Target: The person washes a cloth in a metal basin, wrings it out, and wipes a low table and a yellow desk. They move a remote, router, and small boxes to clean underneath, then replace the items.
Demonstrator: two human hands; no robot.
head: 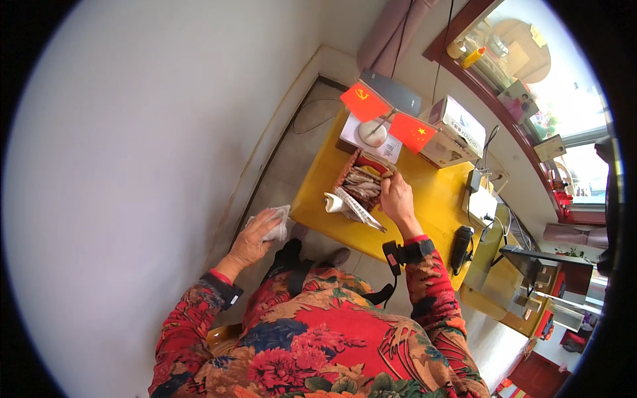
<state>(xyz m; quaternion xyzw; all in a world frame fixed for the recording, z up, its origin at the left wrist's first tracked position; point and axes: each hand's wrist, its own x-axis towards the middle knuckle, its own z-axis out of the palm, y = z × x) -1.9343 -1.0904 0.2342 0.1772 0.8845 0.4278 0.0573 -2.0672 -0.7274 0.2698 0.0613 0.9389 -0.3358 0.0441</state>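
My left hand (256,239) holds a folded white cloth (276,224) off the near left corner of the yellow table (318,184). On the table, my right hand (398,198) grips the right side of a reddish-brown woven basket (347,171). Several paper packets (362,183) fill the basket, with a red and yellow item (371,163) at its far end. Papers or a booklet (356,206) and a rolled white paper (334,202) lean out over its near side. My right fingertips are partly hidden behind the hand.
Behind the basket, two small red flags (367,102) stand on a round base (372,133) atop a white box (348,130). A printed carton (454,132) is farther right. A white router (480,204) with cables and a black electric shaver-like device (462,248) lie along the right edge. A wall (149,149) rises at left.
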